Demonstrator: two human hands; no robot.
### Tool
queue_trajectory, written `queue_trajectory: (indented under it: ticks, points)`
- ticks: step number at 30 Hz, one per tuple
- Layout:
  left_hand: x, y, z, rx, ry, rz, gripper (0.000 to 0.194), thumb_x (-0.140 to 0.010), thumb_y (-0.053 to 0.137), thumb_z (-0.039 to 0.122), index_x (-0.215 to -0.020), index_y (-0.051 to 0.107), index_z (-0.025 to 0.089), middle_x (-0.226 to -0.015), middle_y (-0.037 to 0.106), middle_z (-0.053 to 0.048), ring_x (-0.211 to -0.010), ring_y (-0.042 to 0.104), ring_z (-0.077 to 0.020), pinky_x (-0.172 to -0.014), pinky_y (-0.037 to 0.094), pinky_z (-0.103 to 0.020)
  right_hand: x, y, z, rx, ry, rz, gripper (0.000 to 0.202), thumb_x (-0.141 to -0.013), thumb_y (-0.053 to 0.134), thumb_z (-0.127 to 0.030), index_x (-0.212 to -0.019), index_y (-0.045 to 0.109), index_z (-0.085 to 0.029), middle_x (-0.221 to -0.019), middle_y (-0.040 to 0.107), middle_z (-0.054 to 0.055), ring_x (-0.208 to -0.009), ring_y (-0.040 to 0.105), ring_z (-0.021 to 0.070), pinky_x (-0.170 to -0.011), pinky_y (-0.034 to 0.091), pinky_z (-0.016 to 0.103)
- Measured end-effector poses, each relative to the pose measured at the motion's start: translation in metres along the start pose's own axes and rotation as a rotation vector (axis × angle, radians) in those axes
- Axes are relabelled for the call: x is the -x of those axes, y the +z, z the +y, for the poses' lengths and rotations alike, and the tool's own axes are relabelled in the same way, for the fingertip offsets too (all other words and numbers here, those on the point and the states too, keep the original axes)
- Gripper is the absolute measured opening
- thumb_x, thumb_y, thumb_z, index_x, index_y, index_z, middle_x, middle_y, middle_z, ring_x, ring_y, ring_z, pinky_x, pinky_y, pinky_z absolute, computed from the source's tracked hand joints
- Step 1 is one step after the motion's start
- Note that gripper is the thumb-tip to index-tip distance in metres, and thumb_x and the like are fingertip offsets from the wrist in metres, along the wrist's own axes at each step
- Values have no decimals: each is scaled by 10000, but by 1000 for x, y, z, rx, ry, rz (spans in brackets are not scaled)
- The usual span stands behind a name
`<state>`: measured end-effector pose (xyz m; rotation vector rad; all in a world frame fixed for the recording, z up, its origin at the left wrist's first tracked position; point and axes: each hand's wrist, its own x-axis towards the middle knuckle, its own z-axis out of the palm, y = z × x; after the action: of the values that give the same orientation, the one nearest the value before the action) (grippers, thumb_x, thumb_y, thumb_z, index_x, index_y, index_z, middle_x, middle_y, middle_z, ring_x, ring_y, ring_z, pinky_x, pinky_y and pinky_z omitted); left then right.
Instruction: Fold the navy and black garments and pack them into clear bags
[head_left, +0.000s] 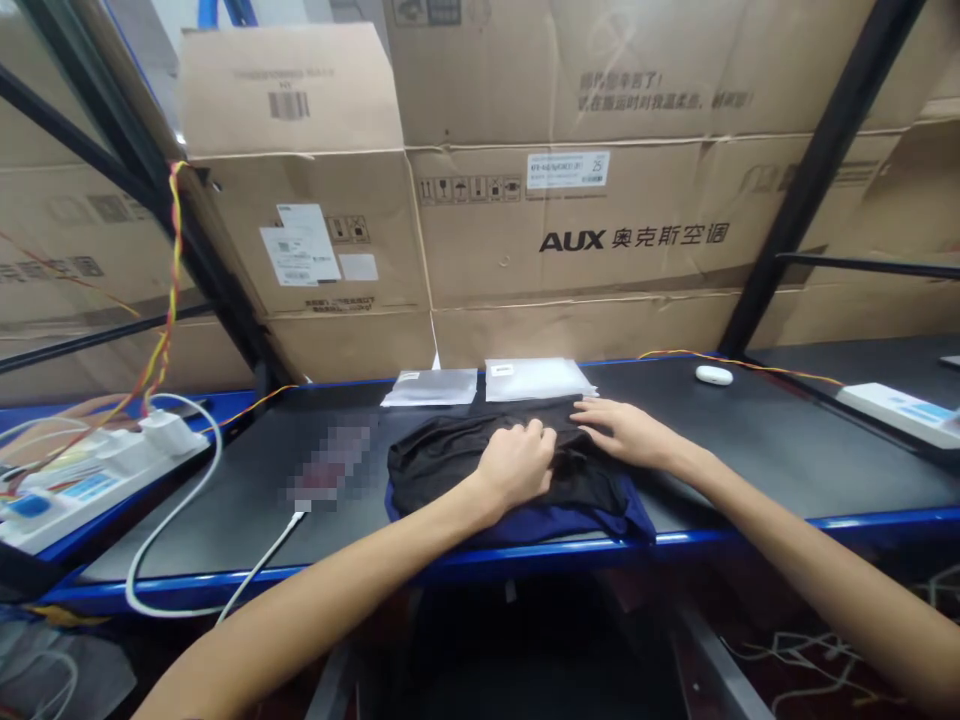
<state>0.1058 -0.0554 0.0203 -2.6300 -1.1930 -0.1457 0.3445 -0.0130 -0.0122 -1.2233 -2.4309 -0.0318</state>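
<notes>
A dark bundle of folded fabric lies at the front middle of the table, black cloth (442, 465) on top and navy blue cloth (637, 515) showing beneath it along the front and right. My left hand (519, 460) is closed on the middle of the black cloth, its fingers curled into the fabric. At the cloth's back right corner rests my right hand (626, 432), palm down with fingers stretched out and touching the fabric. Just behind the bundle are two flat plastic packets, a greyish packet (431, 387) and a whiter packet (536, 380).
A blurred-out device (330, 475) with a white cable (270, 555) lies to the left. Power strips stand at the left (112, 470) and right (904, 412). A small white case (713, 376) sits toward the back right. Large cardboard boxes (585, 270) rise behind the blue-edged table (750, 470).
</notes>
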Motion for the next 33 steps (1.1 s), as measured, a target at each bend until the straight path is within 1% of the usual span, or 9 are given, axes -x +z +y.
queue_trajectory:
  ticks: [3, 6, 11, 14, 17, 19, 22, 27, 33]
  points:
    - [1, 3, -6, 23, 49, -19, 335, -856, 577, 353, -1113, 607, 140, -1072, 634, -140, -914, 672, -292, -722, 548, -364, 11, 2, -2, -50, 0, -82, 420, -932, 481, -275, -1319, 633, -211, -1373, 613, 88, -1334, 511, 284, -1113, 434, 480]
    - [6, -7, -24, 77, 143, -43, 514, -807, 597, 366, -1278, 565, 161, -1103, 628, -133, -973, 645, -307, -773, 546, -385, 15, 0, 0, -94, 31, -121, 452, -972, 432, -327, -1390, 568, -219, -1418, 574, 70, -1368, 469, 275, -1126, 420, 474]
    - [7, -21, -62, 206, 397, -88, 778, -703, 623, 190, -1462, 454, 223, -1290, 588, -119, -1159, 572, -306, -997, 464, -414, 17, 0, 4, -118, 65, -124, 467, -985, 421, -366, -1431, 520, -266, -1465, 521, 45, -1358, 479, 267, -1123, 425, 461]
    - [-1, -10, -76, 333, 482, -65, 717, -714, 621, 129, -1413, 521, 249, -1471, 491, -94, -1335, 470, -282, -1114, 375, -401, 18, 3, 5, -126, 43, -127, 462, -993, 398, -350, -1425, 528, -250, -1457, 532, 41, -1390, 433, 262, -1137, 409, 466]
    - [-7, 4, -81, 425, 463, -47, 563, -773, 591, 108, -1319, 605, 247, -1392, 589, -57, -1271, 551, -217, -1079, 413, -325, 19, 5, 5, -131, 44, -127, 470, -997, 387, -346, -1427, 525, -215, -1474, 508, 63, -1391, 432, 262, -1157, 378, 476]
    - [-9, 7, -78, 426, 407, -10, 479, -793, 586, 115, -1250, 640, 246, -1275, 668, -38, -1172, 620, -202, -1023, 451, -298, 19, 4, 4, -149, 49, -107, 464, -1001, 392, -357, -1423, 530, -223, -1479, 503, 57, -1376, 456, 258, -1161, 375, 469]
    - [-9, -2, -65, 328, 230, 56, 327, -826, 599, 201, -1146, 662, 224, -1114, 720, -53, -1035, 675, -234, -915, 504, -315, 19, 2, 2, -178, 52, -81, 458, -1008, 384, -380, -1416, 537, -240, -1465, 525, 36, -1350, 492, 248, -1153, 392, 451]
    - [-17, -22, -26, 141, -117, 132, 242, -884, 549, 292, -1067, 627, 155, -1025, 696, -142, -928, 688, -305, -828, 530, -393, 18, -1, 1, -178, 76, -33, 456, -998, 384, -363, -1372, 587, -198, -1409, 580, 61, -1311, 536, 261, -1134, 416, 450]
    - [-30, -4, 13, 113, -83, -10, 289, -833, 577, 210, -1101, 614, 107, -1099, 633, -181, -930, 688, -301, -765, 560, -381, 19, -3, 3, -175, 131, 32, 421, -980, 410, -333, -1303, 651, -210, -1307, 657, 67, -1198, 630, 285, -1055, 493, 467]
